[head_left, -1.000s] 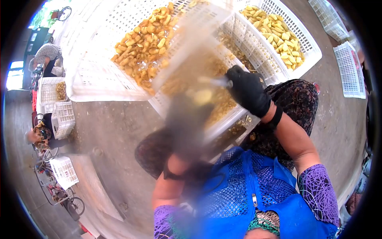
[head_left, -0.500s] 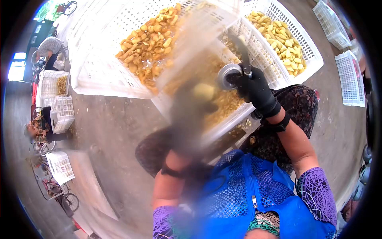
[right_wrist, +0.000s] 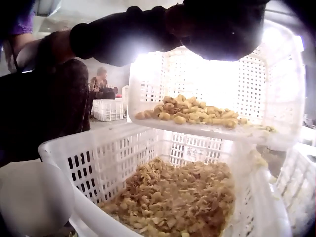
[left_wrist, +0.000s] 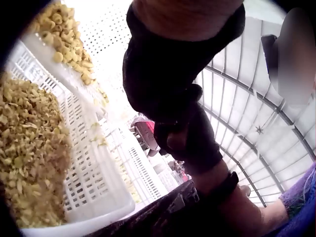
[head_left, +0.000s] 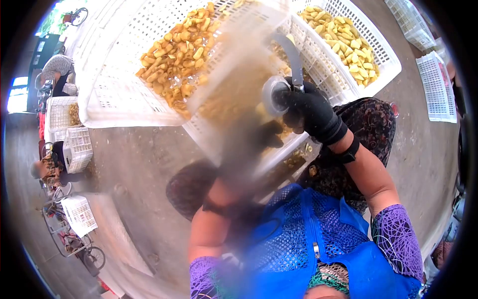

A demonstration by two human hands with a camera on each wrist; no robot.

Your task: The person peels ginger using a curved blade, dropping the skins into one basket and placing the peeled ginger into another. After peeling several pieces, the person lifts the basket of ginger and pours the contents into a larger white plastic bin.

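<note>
In the head view my black-gloved right hand [head_left: 313, 114] grips a curved knife [head_left: 295, 62], its grey blade pointing away over the basket. A round, pale ring-like piece [head_left: 272, 94] shows beside the fingers of that hand. My left hand [head_left: 246, 142], also gloved in black, is close by on the left, mostly hidden by a lens smear; what it holds I cannot tell. Both hands are above a white basket [head_left: 199, 132] of brown-yellow shavings [right_wrist: 173, 197]. The left wrist view shows the left hand [left_wrist: 158, 74] close against the right hand [left_wrist: 190, 136].
A tilted white crate [head_left: 114, 107] at far left holds yellow-brown pieces [head_left: 172, 55]. At far right, another crate [head_left: 391, 74] holds paler yellow oblong pieces [head_left: 343, 40]. Seated people [head_left: 50, 167] and more crates [head_left: 78, 149] are in the left background. My knees flank the basket.
The right hand turned, swinging the blade up into sight, then moved slightly left toward the left hand. The round yellow piece seen earlier at the left hand is now largely hidden.
</note>
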